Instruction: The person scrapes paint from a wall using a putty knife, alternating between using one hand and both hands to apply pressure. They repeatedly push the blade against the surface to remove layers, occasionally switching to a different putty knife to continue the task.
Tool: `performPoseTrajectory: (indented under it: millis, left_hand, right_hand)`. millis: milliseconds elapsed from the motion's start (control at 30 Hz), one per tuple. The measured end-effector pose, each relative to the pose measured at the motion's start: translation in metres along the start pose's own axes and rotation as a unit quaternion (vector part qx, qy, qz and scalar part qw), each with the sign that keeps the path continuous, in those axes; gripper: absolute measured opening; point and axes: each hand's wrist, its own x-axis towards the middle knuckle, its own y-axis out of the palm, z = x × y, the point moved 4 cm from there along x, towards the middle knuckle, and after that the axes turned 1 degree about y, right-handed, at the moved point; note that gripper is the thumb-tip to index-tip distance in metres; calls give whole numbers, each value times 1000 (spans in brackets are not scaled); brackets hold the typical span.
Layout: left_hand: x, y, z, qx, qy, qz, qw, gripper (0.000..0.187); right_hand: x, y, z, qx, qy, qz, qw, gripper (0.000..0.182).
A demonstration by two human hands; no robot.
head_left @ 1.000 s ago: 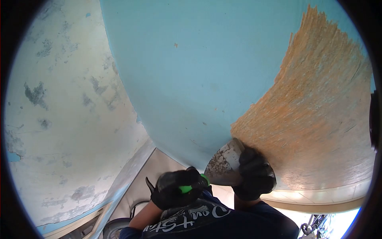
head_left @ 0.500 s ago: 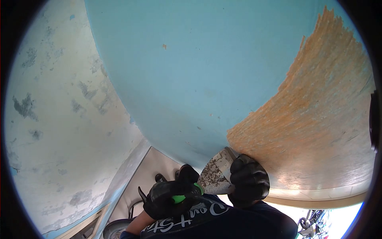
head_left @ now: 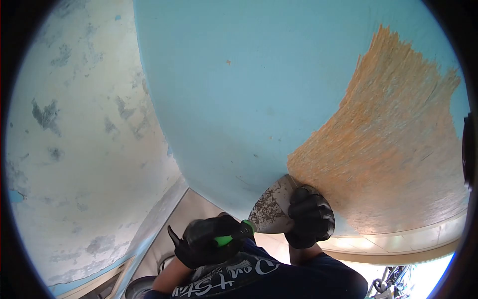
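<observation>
A broad putty knife (head_left: 269,208) with a plaster-stained metal blade is held in both hands. My left hand (head_left: 209,240), in a black glove, is wrapped round its green and black handle. On the other side my right hand (head_left: 311,216), also in a black glove, grips the blade with curled fingers. The blade's upper corner is right at the blue painted wall (head_left: 219,99), by the lower left tip of a scraped orange-brown patch (head_left: 378,134). The blade's right edge is hidden behind my right fingers.
On the left stands a pale wall (head_left: 89,149) with grey blotches and flaked paint. A wooden frame (head_left: 99,281) is at lower left, near a dark round object (head_left: 141,287). Grey floor (head_left: 191,212) shows below the corner, and bicycle-like metal parts (head_left: 391,280) at lower right.
The view has shifted, so the walls appear further right at the top and more of the patch's right edge shows. Both hands and the putty knife sit slightly higher, with the same grip.
</observation>
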Motion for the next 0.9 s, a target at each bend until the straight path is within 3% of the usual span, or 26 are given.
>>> performPoseTrajectory:
  millis: [33, 133, 467, 767, 900]
  left_hand:
    - [-2, 1, -2, -46, 6, -28, 999, 30]
    - [-10, 2, 3, -10, 29, -35, 999, 33]
    - [-8, -7, 16, 5, -46, 12, 999, 29]
    - [12, -8, 11, 25, 8, 8, 1000, 31]
    - [-7, -12, -2, 9, -33, 6, 999, 31]
  right_hand:
    - [-4, 0, 2, 20, 9, 9, 1000, 28]
    - [-24, -12, 5, -6, 70, 26, 997, 18]
    - [-13, -22, -16, -36, 90, 45, 994, 18]
    - [-6, -10, -8, -50, 113, 69, 990, 20]
    - [-7, -4, 7, -59, 120, 81, 988, 20]
